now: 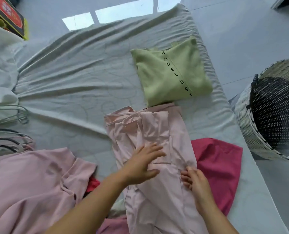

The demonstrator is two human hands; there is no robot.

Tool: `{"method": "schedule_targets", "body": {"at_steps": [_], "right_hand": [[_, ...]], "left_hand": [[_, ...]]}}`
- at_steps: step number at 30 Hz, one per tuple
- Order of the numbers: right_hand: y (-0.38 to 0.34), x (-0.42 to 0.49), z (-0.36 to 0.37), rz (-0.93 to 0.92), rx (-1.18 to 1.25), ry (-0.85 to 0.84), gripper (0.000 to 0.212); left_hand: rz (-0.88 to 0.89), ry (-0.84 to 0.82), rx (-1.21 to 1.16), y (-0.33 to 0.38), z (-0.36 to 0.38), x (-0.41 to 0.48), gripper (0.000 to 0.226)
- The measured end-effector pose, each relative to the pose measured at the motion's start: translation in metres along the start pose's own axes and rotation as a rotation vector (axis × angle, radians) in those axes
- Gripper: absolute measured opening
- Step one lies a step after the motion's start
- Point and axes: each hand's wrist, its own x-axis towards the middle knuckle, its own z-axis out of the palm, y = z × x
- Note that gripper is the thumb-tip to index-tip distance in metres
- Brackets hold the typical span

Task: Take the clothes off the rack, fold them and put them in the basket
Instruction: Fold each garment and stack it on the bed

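A pale pink garment point(150, 132) lies stretched out lengthwise on the bed in front of me, partly folded. My left hand point(143, 164) presses flat on its middle with the fingers spread. My right hand point(194, 179) rests on the garment's right edge with its fingertips curled into the fabric. A folded light green shirt point(170, 73) with black letters lies just beyond the pink garment. The woven black and white basket point(244, 125) stands off the bed at the right, and I see nothing inside it.
A magenta garment point(219, 164) lies under the pink one at the right. A pink hoodie point(30, 186) is heaped at the lower left. Wire hangers point(14, 115) lie at the bed's left edge. A red and green box point(7, 16) sits at the top left.
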Motion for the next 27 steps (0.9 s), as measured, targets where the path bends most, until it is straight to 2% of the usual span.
{"method": "schedule_targets", "body": {"at_steps": [3, 5, 7, 9, 10, 12, 14, 17, 23, 27], "right_hand": [[0.005, 0.006, 0.003, -0.010, -0.076, -0.042, 0.013], [0.008, 0.007, 0.003, -0.041, -0.158, -0.072, 0.008], [0.008, 0.008, 0.002, -0.046, -0.194, -0.089, 0.005], [0.006, 0.008, 0.001, -0.012, -0.202, -0.113, 0.012], [0.005, 0.008, -0.001, 0.005, -0.203, -0.134, 0.016], [0.002, 0.007, -0.005, 0.016, -0.209, -0.174, 0.020], [0.000, 0.001, -0.014, -0.004, -0.223, -0.177, 0.020], [0.004, -0.010, -0.037, -0.085, -0.289, -0.115, 0.016], [0.054, -0.032, -0.111, -0.174, -0.528, 0.060, 0.028], [0.093, -0.050, -0.142, -0.122, -0.560, 0.066, 0.043]], "left_hand": [[-0.186, -0.039, 0.320, -0.006, 0.046, -0.007, 0.068], [-0.238, -0.105, 0.402, -0.006, 0.059, -0.003, 0.077], [-0.264, -0.132, 0.396, -0.005, 0.059, 0.004, 0.074], [-0.272, -0.078, 0.304, -0.003, 0.052, 0.005, 0.066], [-0.275, 0.011, 0.229, -0.001, 0.050, 0.001, 0.064], [-0.299, 0.297, -0.003, 0.003, 0.054, -0.015, 0.058], [-0.426, 0.513, -0.209, 0.009, 0.069, -0.040, 0.049], [-0.695, 0.558, -0.322, 0.018, 0.109, -0.081, 0.047], [-0.838, 0.708, -0.423, 0.054, 0.187, -0.131, 0.057], [-1.056, 0.772, -0.508, 0.079, 0.225, -0.146, 0.059]]}}
